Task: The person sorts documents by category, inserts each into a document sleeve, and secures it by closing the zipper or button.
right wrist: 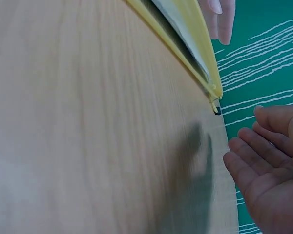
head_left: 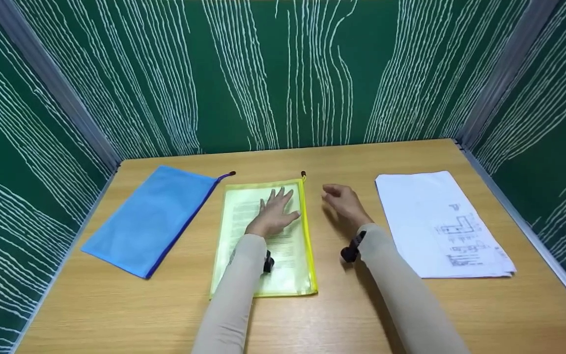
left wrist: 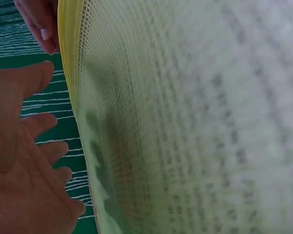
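A translucent yellow zip pouch (head_left: 290,282) lies flat in the middle of the table, with printed sheets (head_left: 243,221) showing through its mesh. Over its upper part is my left hand (head_left: 274,215), palm down with the fingers spread; the left wrist view has this hand (left wrist: 31,146) just above the mesh. My right hand (head_left: 346,201) hovers to the right of the pouch, holding nothing, its fingers loosely bent. Seen from the right wrist, the long zip side of the pouch (right wrist: 198,29) gapes, with white paper inside. A dark zip pull (right wrist: 217,111) sits at its far corner.
On the left lies a blue zip pouch (head_left: 150,221), slanted, its pull (head_left: 233,173) pointing toward the yellow one. A stack of white paper (head_left: 410,216) with a printed drawing rests at the right. Green panels (head_left: 322,73) with white lines enclose the table (head_left: 116,305).
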`<state>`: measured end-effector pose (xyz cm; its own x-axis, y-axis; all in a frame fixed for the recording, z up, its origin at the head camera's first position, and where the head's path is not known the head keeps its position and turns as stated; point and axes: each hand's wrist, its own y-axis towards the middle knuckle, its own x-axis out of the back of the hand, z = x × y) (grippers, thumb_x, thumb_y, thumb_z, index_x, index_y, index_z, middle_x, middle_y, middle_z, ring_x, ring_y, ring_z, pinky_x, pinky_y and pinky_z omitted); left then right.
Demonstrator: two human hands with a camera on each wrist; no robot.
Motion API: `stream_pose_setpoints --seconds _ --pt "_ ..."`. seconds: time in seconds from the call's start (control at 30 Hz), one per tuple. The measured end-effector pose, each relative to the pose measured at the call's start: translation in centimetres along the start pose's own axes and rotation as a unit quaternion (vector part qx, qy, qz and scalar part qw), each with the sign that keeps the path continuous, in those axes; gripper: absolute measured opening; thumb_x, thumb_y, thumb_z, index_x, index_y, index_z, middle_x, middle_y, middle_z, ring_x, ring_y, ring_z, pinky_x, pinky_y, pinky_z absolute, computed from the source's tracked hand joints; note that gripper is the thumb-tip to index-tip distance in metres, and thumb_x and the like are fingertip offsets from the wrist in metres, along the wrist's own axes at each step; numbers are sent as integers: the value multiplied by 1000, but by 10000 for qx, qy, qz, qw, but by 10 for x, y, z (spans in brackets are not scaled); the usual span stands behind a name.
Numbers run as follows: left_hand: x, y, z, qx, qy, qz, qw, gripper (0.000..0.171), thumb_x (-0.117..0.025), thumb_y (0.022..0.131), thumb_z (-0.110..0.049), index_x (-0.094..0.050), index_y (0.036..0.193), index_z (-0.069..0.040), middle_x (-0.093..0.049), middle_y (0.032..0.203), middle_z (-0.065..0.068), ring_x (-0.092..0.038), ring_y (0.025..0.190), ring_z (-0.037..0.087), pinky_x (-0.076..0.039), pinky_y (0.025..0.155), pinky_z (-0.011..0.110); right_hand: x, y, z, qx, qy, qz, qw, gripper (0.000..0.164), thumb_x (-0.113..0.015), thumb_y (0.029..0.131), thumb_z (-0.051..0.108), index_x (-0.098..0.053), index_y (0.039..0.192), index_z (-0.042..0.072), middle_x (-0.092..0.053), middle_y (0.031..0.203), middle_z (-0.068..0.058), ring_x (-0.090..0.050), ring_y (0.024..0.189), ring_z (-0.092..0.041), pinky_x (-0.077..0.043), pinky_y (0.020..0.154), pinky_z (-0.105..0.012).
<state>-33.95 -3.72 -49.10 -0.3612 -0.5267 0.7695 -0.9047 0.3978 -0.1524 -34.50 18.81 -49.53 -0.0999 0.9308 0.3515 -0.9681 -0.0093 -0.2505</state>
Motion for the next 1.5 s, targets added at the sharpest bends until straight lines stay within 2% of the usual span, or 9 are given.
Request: stream_pose_setpoints --seconds 0.2,0.37,0.53,0.77,1.03,1.17,1.33,1.37,1.5 --pt "6 9 4 141 564 245 9980 79 -46 94 -57 -9 156 -26 1 163 4 10 149 27 12 117 55 -3 15 3 24 -387 102 9992 47 -50 101 25 -42 145 12 -45 147 -10 -40 137 -27 -31 115 -44" --pt "8 15 15 303 502 483 9971 83 -43 93 -61 -4 156 -25 7 163 5 13 149 29 15 114 59 -5 26 4 253 -709 207 9969 48 -49 101 22 -41 146 9 -47 145 -12 -45 134 -28 -35 112 -43" --pt "7 19 25 324 531 756 9952 87 -43 91 -64 -2 156 -23 14 162 2 18 148 25 17 114 57 -7 37 10 368 -854 308 9952 50 -49 100 19 -38 147 9 -46 146 -12 -44 135 -28 -35 113 -43" --pt "9 23 25 386 575 796 9944 89 -48 89 -64 -3 156 -25 16 161 -1 20 147 23 18 114 57 -8 51 20 552 -1331 488 9884 49 -49 100 12 -37 148 8 -47 146 -13 -45 134 -27 -39 110 -42" --pt "6 23 24 380 648 764 9942 88 -48 89 -63 -5 156 -24 14 162 1 19 147 24 18 114 57 -14 60 27 621 -1924 582 9776 53 -49 99 8 -35 150 12 -42 150 -11 -36 141 -28 -29 115 -46" --pt "5 23 25 334 630 735 9947 87 -48 89 -62 -7 156 -25 14 162 1 19 147 24 18 113 56 -17 66 29 877 -2418 537 9649 51 -47 99 5 -37 149 13 -39 153 -9 -33 143 -29 -26 116 -47" --pt "3 22 26 261 570 688 9957 86 -49 89 -60 -9 156 -24 11 162 3 18 148 26 18 113 58 -18 73 29 1509 -3175 600 9343 48 -46 99 2 -42 146 12 -43 149 -11 -38 139 -29 -31 114 -45" --pt "3 22 26 259 566 684 9957 86 -49 89 -60 -9 156 -24 11 162 3 18 148 26 17 113 58 -18 73 29 1543 -3243 651 9310 48 -46 100 2 -42 146 13 -43 149 -10 -38 139 -30 -31 114 -45" --pt "4 24 26 276 576 681 9956 86 -50 89 -60 -9 156 -24 11 162 2 17 148 26 17 113 58 -17 75 34 1580 -3796 856 9075 50 -43 101 4 -37 149 15 -34 155 -8 -34 141 -33 -30 114 -48"
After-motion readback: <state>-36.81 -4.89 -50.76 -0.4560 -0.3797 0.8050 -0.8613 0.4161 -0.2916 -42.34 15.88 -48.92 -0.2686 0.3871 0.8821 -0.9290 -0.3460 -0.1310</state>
